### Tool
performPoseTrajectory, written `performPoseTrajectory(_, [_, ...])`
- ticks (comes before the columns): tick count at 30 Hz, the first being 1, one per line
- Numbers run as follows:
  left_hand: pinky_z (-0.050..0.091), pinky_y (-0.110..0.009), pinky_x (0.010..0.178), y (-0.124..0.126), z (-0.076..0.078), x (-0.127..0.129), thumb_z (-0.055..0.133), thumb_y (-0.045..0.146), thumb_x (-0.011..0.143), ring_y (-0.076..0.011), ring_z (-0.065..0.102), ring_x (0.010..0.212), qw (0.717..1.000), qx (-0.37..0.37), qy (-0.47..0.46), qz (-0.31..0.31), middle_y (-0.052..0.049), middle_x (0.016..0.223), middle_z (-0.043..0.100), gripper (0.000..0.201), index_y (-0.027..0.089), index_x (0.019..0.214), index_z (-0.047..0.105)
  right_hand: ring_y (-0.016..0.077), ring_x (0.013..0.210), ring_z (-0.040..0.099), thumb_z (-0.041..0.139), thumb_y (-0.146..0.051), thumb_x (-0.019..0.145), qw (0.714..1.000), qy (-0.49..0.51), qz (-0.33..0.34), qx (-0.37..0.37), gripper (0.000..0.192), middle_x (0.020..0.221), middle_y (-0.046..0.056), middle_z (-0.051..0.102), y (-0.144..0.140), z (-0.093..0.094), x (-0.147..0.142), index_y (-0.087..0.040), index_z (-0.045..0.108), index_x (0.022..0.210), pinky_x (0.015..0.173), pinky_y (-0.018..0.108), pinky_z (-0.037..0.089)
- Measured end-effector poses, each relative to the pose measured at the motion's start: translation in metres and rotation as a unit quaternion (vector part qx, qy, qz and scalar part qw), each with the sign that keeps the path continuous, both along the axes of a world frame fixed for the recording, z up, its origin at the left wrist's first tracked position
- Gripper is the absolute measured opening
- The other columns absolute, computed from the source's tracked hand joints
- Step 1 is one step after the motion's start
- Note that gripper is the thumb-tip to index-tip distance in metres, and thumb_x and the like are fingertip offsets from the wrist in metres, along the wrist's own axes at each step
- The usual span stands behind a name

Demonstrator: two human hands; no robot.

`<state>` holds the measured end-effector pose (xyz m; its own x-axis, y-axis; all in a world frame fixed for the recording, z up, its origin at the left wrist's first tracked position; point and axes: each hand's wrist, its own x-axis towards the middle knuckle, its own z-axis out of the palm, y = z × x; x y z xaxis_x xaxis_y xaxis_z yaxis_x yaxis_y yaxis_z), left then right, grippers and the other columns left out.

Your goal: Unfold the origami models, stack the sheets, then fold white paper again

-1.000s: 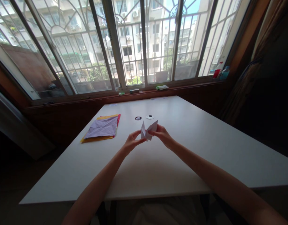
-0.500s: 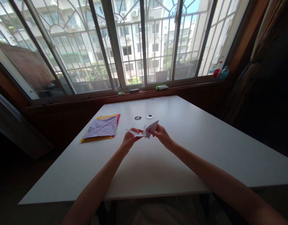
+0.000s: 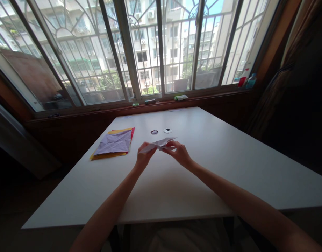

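Observation:
Between my two hands is a folded sheet of pale lilac paper [image 3: 158, 142], held above the table with its pointed flaps spread out to both sides. My left hand [image 3: 144, 154] grips the paper's left part, its fingers closed around that side. On the other side my right hand [image 3: 180, 152] pinches the right flaps between thumb and fingers. Some fingertips are hidden behind the paper. Just beyond the hands, two small round discs lie on the table: a dark patterned one [image 3: 154, 132] and a white one with a black spot [image 3: 167, 131].
The white table [image 3: 215, 168] spreads on both sides. At left lies a stack of creased paper, with a lilac sheet [image 3: 113, 142] over yellow and red ones. Along the window sill sit a green-and-white packet [image 3: 181, 98], a small box [image 3: 150, 102] and two bottles [image 3: 250, 81].
The folded paper has been turned and flattened, its raised right flap now lower and the whole piece wider. My hands have shifted only slightly with it.

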<state>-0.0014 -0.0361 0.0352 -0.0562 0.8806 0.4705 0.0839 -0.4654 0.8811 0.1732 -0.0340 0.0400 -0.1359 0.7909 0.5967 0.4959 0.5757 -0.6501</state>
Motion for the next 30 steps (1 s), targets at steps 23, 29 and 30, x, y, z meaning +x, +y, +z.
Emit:
performPoseTrajectory(23, [0.049,-0.032,0.079,-0.011,-0.001,0.004,0.053,0.009,0.077,-0.0169,0.055,0.095,0.887,0.32,0.33,0.035,-0.004,0.099,0.063,0.02,0.021,0.092,0.057,0.0158,0.067,0.054,0.053,-0.032,0.075,0.977,0.07,0.165,-0.118,0.017,0.072,0.003,0.06,-0.006,-0.003,-0.005,-0.016,0.056,0.073,0.061,0.027,0.042])
performPoseTrajectory(29, [0.046,-0.035,0.09,-0.01,0.0,0.003,0.043,0.003,0.079,-0.0176,0.049,0.11,0.863,0.349,0.364,0.002,-0.005,0.114,0.06,0.034,0.022,0.103,0.057,0.016,0.07,0.054,0.047,-0.047,0.077,0.931,0.215,0.208,-0.208,0.034,0.072,0.003,0.059,-0.003,0.003,-0.004,-0.015,0.06,0.078,0.066,0.028,0.041])
performPoseTrajectory(30, [0.046,-0.035,0.09,-0.011,0.0,0.003,0.042,0.003,0.079,-0.0178,0.048,0.11,0.862,0.352,0.364,-0.006,-0.005,0.113,0.06,0.034,0.022,0.102,0.058,0.0152,0.067,0.053,0.048,-0.049,0.076,0.93,0.224,0.198,-0.212,0.036,0.069,0.002,0.058,-0.002,0.003,-0.004,-0.015,0.06,0.076,0.064,0.028,0.041])
